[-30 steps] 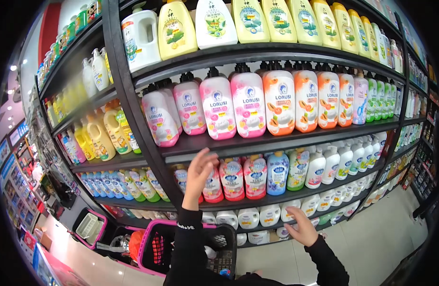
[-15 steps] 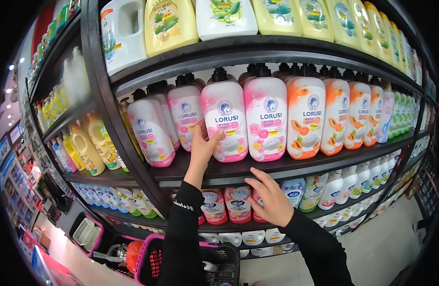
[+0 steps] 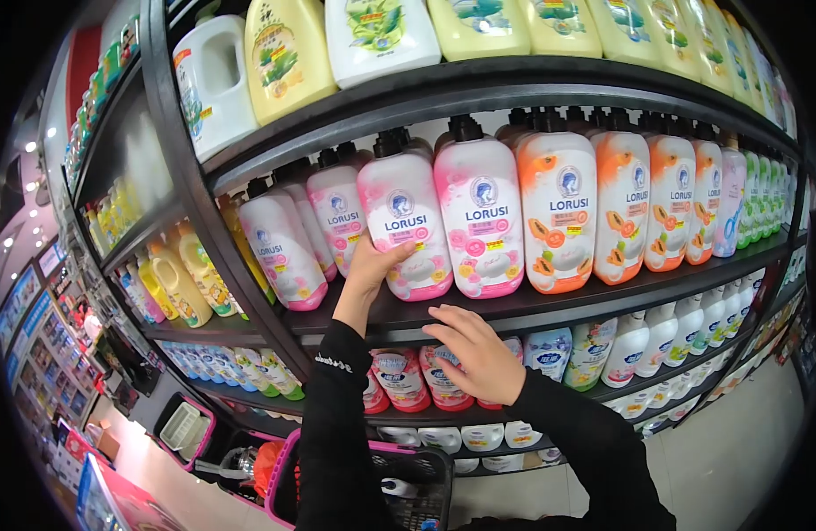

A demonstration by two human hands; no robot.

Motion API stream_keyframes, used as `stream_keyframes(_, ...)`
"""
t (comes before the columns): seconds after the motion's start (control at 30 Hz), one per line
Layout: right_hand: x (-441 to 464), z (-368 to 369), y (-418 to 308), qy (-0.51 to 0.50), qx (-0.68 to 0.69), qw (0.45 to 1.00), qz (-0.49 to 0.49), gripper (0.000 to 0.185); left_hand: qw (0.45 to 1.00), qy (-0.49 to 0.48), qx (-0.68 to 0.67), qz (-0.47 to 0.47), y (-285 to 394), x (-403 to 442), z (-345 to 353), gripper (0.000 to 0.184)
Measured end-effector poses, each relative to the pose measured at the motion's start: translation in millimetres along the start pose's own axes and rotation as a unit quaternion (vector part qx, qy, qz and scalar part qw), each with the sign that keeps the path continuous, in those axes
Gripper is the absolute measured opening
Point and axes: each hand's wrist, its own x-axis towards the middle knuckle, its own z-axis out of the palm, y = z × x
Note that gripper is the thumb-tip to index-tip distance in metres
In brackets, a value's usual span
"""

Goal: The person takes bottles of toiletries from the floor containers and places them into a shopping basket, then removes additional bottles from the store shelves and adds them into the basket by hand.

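On the middle shelf, my left hand (image 3: 370,276) grips the lower left side of a pink and white LORUSI pump bottle (image 3: 406,232). Its thumb lies across the front label, and the other fingers go behind the bottle's edge, partly hidden. The bottle stands upright at the shelf front, beside a matching pink pump bottle (image 3: 481,221) on its right. Below the shelf edge, my right hand (image 3: 477,356) is held in the air with fingers stretched out and nothing in it. It is in front of red-labelled bottles (image 3: 401,376) on the shelf below.
Orange and white LORUSI pump bottles (image 3: 558,217) continue the row to the right. Yellow bottles (image 3: 479,28) line the shelf above. A black shopping basket with a pink rim (image 3: 282,469) is at the bottom, near other baskets. A dark upright post (image 3: 222,212) divides the shelves.
My view has shifted slightly. My left hand stays on the same pink pump bottle, its thumb still across the front. My right hand remains open below the shelf, a little further left in view.
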Motion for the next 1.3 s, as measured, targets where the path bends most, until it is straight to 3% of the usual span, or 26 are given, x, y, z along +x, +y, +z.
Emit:
stream_keyframes(0.1, 4.9, -7.0, 1.6, 0.003, -0.001, 1.000, -0.025, 0.044, 1.000, -0.008, -0.007, -0.002, -0.8, -1.3, -3.3, 0.047)
stream_keyframes(0.27, 23.0, -0.9, 15.8, 0.087, 0.045, 0.995, 0.013, 0.058, 1.000, -0.014, -0.010, -0.012, 3.2, -7.3, -17.2, 0.048)
stream_keyframes(0.57, 65.5, 45.7, 48.1, 0.122, 0.158, 0.973, 0.113, 0.072, 0.994, -0.062, -0.072, -0.059, 1.8, -15.2, -46.1, 0.059)
stream_keyframes(0.67, 86.2, 41.6, 50.5, 0.099, 0.346, 0.906, 0.225, 0.063, 0.983, -0.056, -0.168, -0.038, -11.2, -13.4, -49.9, 0.064)
stream_keyframes(0.83, 95.3, 51.9, 60.2, 0.121, 0.307, 0.923, 0.198, 0.056, 0.992, -0.048, -0.115, -0.022, -16.8, -9.0, -47.8, 0.066)
stream_keyframes(1.1, 91.3, 54.8, 49.1, 0.139, 0.193, 0.944, 0.228, 0.054, 0.992, 0.012, -0.122, 0.006, -6.6, -20.5, -36.9, 0.050)
stream_keyframes(1.2, 90.0, 56.6, 47.7, 0.140, 0.207, 0.945, 0.213, 0.051, 0.989, 0.027, -0.143, -0.038, 13.8, -31.8, -28.2, 0.042)
stream_keyframes(1.3, 91.0, 53.9, 39.7, 0.112, 0.334, 0.914, 0.202, 0.058, 0.983, 0.040, -0.161, -0.076, 32.8, -41.8, -22.5, 0.037)
